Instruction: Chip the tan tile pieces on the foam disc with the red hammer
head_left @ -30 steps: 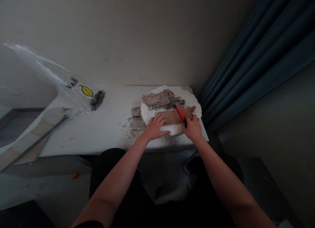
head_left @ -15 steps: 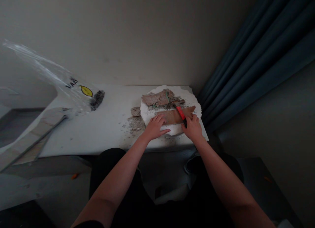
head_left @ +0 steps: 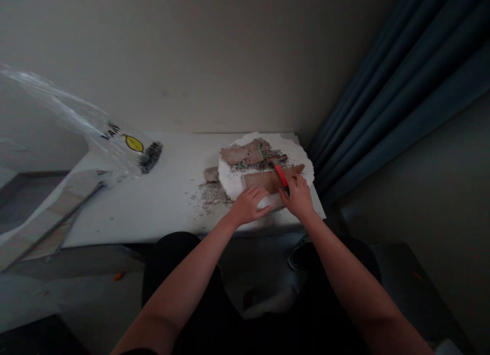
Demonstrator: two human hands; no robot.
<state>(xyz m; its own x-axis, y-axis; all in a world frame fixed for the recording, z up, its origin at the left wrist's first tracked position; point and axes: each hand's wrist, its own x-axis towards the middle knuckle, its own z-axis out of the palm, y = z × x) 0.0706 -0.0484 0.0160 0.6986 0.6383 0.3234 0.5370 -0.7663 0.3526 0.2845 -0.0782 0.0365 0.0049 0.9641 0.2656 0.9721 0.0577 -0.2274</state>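
Observation:
A rough white foam slab (head_left: 304, 158) lies at the right end of a white table (head_left: 161, 202). On it are a brown cardboard strip (head_left: 264, 180) and a pile of torn brown and grey scraps (head_left: 248, 153). My right hand (head_left: 297, 197) is closed on a red-handled knife (head_left: 281, 175), whose blade points away from me across the cardboard. My left hand (head_left: 248, 204) presses on the slab's near edge beside the cardboard, fingers curled over it.
Grey crumbs (head_left: 210, 191) lie left of the slab. A clear plastic bag (head_left: 115, 135) with a yellow label and dark contents sits at the table's left. A long wooden strip (head_left: 53, 217) leans there. Dark blue curtain (head_left: 383, 99) hangs at right.
My left hand has slid right along the slab's near edge toward my right hand. My right hand with the knife has shifted slightly left and away.

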